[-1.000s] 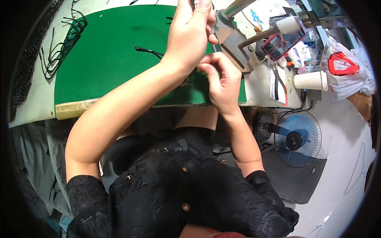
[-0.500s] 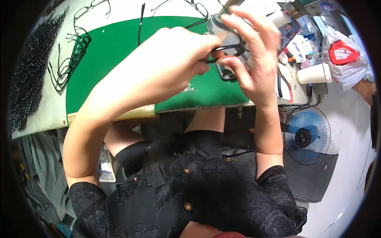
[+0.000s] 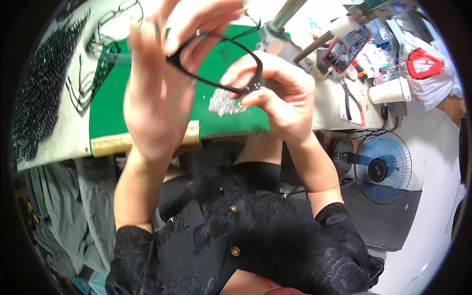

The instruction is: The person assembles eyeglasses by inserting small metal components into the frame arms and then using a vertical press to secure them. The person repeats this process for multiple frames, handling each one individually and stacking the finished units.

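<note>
A black eyeglass frame (image 3: 216, 85) is held up above the green mat, one rim turned toward me. My right hand (image 3: 290, 93) pinches its right corner by the hinge between thumb and fingers. At the other side of the rim, by the bridge, is my left hand (image 3: 160, 93), raised and smeared by motion. Its fingers point upward and partly cover the frame, so their grip is unclear. Below the frame lies a loose pile of tiny silvery pieces (image 3: 225, 104) on the mat.
A green mat (image 3: 110, 115) covers the table, with a yellowish strip (image 3: 115, 146) along its front edge. Several spectacle frames (image 3: 81, 88) lie at left beside a black beaded heap (image 3: 42, 93). At right are a metal stand (image 3: 275, 39), phone (image 3: 346, 49), pliers (image 3: 351, 101), paper cup (image 3: 389, 92) and fan (image 3: 381, 167).
My left hand has swung left and up from beside the right hand. The right hand has come lower and nearer with the eyeglass frame, uncovering the silvery pile and the phone.
</note>
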Demonstrator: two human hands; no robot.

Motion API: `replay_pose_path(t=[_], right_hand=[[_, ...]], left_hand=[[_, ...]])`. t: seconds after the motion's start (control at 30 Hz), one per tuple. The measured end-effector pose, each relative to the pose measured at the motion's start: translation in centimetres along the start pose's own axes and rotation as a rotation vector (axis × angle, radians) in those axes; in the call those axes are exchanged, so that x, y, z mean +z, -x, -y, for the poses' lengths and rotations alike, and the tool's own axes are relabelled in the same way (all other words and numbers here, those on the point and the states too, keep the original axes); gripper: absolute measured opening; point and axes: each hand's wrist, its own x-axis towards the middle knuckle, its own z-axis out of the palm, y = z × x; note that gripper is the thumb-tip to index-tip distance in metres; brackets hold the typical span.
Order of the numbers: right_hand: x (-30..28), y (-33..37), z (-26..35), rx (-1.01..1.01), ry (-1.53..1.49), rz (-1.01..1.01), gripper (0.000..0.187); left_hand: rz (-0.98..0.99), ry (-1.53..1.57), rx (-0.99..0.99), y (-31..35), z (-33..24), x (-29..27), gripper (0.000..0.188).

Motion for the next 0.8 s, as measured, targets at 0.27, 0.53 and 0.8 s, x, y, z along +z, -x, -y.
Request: replay_pose_path(t=[0.27, 0.53, 0.8], right_hand=[[-3.7, 5.7, -1.1, 0.344, 0.747, 0.075, 0.015], [-3.4, 7.9, -3.3, 0.325, 0.818, 0.096, 0.011], [-3.8, 7.4, -3.4, 0.270, 0.890, 0.232, 0.006]], left_hand=[[0.134, -0.132, -0.116, 1.5, -3.2, -2.0, 0.045], [0.074, -0.545, -0.276, 2.9, -1.0, -0.2, 0.039], [0.048, -0.453, -0.302, 3.5, -0.3, -0.7, 0.040]])
